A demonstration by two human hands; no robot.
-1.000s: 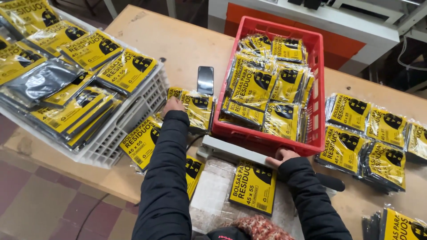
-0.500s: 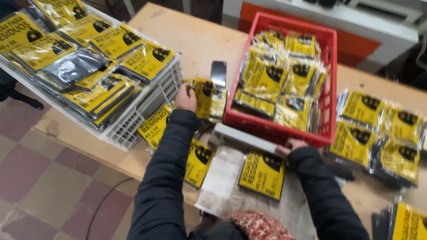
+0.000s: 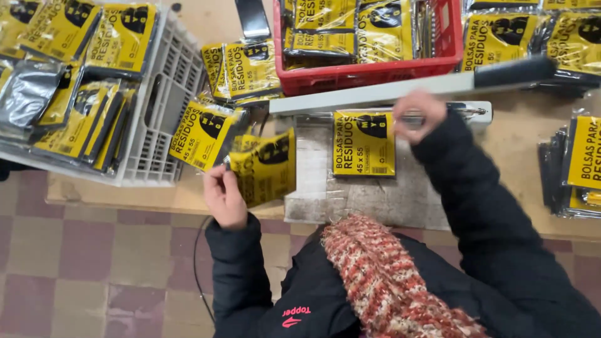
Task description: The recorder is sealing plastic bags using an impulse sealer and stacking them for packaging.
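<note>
My left hand (image 3: 224, 197) is shut on a yellow-and-black plastic packet (image 3: 266, 166), held tilted just left of the bench heat sealer (image 3: 350, 188). A second, flat yellow packet (image 3: 364, 143) lies on the sealer's plate under its raised grey arm (image 3: 375, 96), which ends in a black handle (image 3: 513, 71). My right hand (image 3: 416, 116), blurred by motion, pinches that flat packet's top right corner, right below the arm.
A red crate (image 3: 369, 74) of packets stands behind the sealer. A white crate (image 3: 169, 94) of packets overhangs the table at left. Loose packets (image 3: 203, 134) lie between them, and stacks (image 3: 582, 163) at right. A dark phone (image 3: 252, 17) lies at the top. The table's front edge (image 3: 156, 199) borders tiled floor.
My left hand has taken a packet from the pile beside the red crate and drawn it back toward me. My right hand stays at the packet on the sealer. The view has tipped down.
</note>
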